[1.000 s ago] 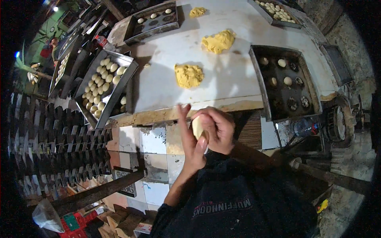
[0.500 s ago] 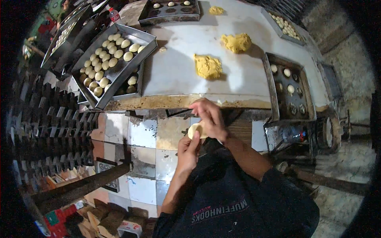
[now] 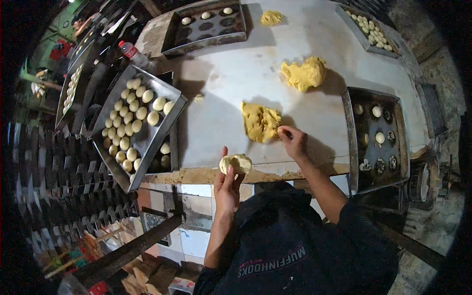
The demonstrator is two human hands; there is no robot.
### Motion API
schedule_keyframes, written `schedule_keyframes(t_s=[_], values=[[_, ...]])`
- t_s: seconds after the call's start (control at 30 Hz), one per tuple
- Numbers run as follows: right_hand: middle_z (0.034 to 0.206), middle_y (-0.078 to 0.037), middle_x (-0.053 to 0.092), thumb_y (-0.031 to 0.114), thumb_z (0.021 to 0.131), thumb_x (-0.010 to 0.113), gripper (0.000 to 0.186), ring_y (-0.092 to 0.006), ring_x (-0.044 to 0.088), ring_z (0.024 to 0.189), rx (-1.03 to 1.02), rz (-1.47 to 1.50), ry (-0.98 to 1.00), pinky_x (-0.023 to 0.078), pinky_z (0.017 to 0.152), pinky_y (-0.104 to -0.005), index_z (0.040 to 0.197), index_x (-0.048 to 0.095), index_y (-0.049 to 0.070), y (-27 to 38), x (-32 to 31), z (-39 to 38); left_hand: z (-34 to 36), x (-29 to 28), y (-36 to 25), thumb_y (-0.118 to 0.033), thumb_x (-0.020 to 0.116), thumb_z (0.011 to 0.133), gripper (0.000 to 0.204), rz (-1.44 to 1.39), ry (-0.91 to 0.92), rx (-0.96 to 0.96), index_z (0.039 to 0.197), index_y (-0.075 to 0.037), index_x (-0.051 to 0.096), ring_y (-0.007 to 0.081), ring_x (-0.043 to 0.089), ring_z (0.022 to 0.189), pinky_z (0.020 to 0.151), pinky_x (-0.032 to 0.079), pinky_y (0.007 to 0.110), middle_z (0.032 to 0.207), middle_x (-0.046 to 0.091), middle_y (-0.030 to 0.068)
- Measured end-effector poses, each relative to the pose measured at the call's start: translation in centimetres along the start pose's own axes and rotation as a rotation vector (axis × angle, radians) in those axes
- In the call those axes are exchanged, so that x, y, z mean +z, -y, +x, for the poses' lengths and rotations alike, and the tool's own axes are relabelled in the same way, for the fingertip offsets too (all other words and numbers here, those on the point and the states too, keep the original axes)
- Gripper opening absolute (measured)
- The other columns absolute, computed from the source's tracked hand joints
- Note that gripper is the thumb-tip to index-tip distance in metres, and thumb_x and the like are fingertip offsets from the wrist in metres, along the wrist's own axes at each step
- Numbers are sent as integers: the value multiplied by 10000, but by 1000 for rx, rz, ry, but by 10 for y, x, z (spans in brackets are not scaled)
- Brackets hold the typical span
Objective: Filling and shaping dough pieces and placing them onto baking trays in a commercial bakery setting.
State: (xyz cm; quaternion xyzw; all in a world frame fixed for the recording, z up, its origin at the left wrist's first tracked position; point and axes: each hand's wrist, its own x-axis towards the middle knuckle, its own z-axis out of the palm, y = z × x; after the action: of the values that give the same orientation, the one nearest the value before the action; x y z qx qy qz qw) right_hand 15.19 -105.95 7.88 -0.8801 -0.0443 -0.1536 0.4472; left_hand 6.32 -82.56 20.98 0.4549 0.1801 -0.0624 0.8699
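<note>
A pale piece of dough [image 3: 236,163], flattened and hollowed like a small cup, rests in my left hand [image 3: 227,189], thumb against its side, just off the table's front edge. My right hand [image 3: 294,141] reaches over the table and pinches the right edge of a soft yellow lump of dough or filling [image 3: 259,123]. How much its fingers hold is hidden. Farther back lie a second, larger yellow lump [image 3: 305,73] and a small one [image 3: 271,17].
On the left a metal tray [image 3: 173,109] of round dough balls overlaps another tray. A dark tray [image 3: 376,169] with a few balls stands at the right, others at the back [image 3: 204,46] and far right [image 3: 381,50]. A plastic bottle [image 3: 132,53] stands at the far left.
My right hand has left the dough piece and moved forward to the near yellow lump. The dough in my left hand now shows a hollow. The view has shifted, showing more table.
</note>
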Motion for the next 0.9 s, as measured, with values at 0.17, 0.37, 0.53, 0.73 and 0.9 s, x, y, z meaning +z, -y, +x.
schedule_keyframes(t_s=[0.17,0.37,0.53,0.73,0.9], values=[[940,-111,691,56,879,644,233,-196,675,825,705,1249,84,556,759,-313,1093,650,-35,33,-36,13,39,21,20,-219,546,977,401,108,-40,-96,1299,15,500,190,568,1130,981,466,340,1232,574,90],[1013,-83,702,45,847,653,348,-163,675,874,-87,235,108,539,794,-340,1193,637,80,114,-47,22,64,47,34,-217,528,989,386,214,126,-190,1289,24,505,185,606,1030,926,488,324,1141,614,118],[911,-84,688,48,861,647,271,-146,655,841,47,421,143,554,711,-334,1130,654,18,114,-61,17,55,55,22,-187,473,997,432,11,184,11,1346,61,421,243,560,1152,1006,448,387,1262,548,184],[983,-90,629,205,849,704,261,-154,662,810,103,734,-20,551,748,-297,947,683,-35,170,-30,-8,16,25,22,-115,516,953,724,756,201,501,1497,14,57,283,410,1280,1091,290,351,1429,328,207],[976,-99,598,61,785,720,190,-218,641,798,-395,164,27,533,680,-297,934,643,-27,259,-32,-40,-66,2,-24,-50,502,916,749,535,139,586,1507,1,45,248,459,1194,1029,356,354,1380,381,182]])
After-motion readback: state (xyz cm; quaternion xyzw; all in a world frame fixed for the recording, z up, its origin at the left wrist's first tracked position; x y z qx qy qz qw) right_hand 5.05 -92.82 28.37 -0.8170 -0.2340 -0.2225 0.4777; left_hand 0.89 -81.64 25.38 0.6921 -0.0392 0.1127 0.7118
